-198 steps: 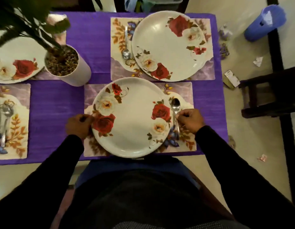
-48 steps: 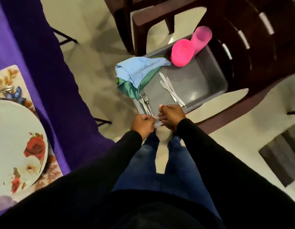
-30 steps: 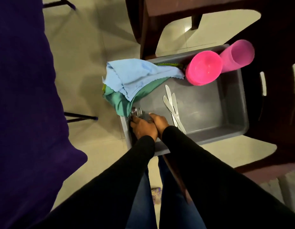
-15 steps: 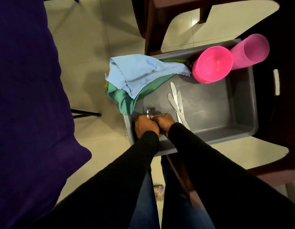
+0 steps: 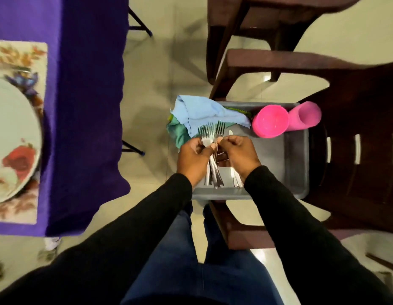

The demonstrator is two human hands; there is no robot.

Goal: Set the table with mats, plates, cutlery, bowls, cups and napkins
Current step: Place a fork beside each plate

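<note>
Your left hand point(image 5: 194, 158) is wrapped around a bunch of forks point(image 5: 211, 137), gripping them near the middle. Your right hand point(image 5: 240, 154) pinches the same bunch from the other side with its fingertips. The forks are held up over the near left part of the gray tub point(image 5: 295, 164). They run long ways away from you: the prongs point to the far side, toward the blue cloth point(image 5: 204, 112), and the handles point back at you, fanning out a bit below your hands.

A knife point(image 5: 234, 172) lies in the tub under your right hand, running the same way. The tub sits on a dark chair point(image 5: 356, 137). A pink bowl point(image 5: 270, 124) and a pink cup point(image 5: 304, 115) rest at its far right corner, touching each other. The purple table point(image 5: 81, 106) is off to your left, with a flowered plate point(image 5: 12, 137) on a mat point(image 5: 19, 53).
</note>
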